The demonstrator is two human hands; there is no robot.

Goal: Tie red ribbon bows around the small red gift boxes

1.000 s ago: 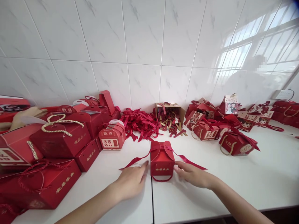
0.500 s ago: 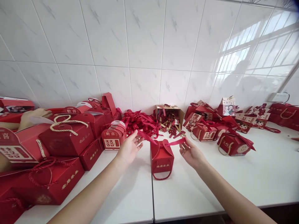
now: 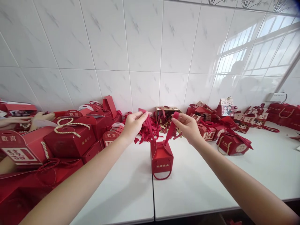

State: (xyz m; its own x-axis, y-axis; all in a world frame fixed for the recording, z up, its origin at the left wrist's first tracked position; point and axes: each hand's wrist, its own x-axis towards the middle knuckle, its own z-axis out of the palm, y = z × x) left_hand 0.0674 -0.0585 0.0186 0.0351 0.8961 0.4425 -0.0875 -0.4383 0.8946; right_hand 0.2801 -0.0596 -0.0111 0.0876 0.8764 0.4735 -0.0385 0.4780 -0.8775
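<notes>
A small red gift box [image 3: 162, 160] with gold lettering and a red cord handle stands upright on the white table [image 3: 201, 184], straight ahead of me. A red ribbon [image 3: 168, 135] runs through its top flaps. My left hand [image 3: 134, 124] pinches the ribbon's left end and holds it up above the box. My right hand [image 3: 187, 126] pinches the right end, also raised. Both ends are pulled upward and slightly apart.
Large red boxes with rope handles [image 3: 70, 137] are stacked on the left. A heap of loose red ribbons [image 3: 142, 123] and an open cardboard box [image 3: 167, 113] lie by the tiled wall. Several finished gift boxes [image 3: 232, 144] crowd the right back. Another person's hand [image 3: 14, 121] rests at far left.
Both hands rose from the table beside the box, took the ribbon ends and lifted them above the box. The view tilted up slightly.
</notes>
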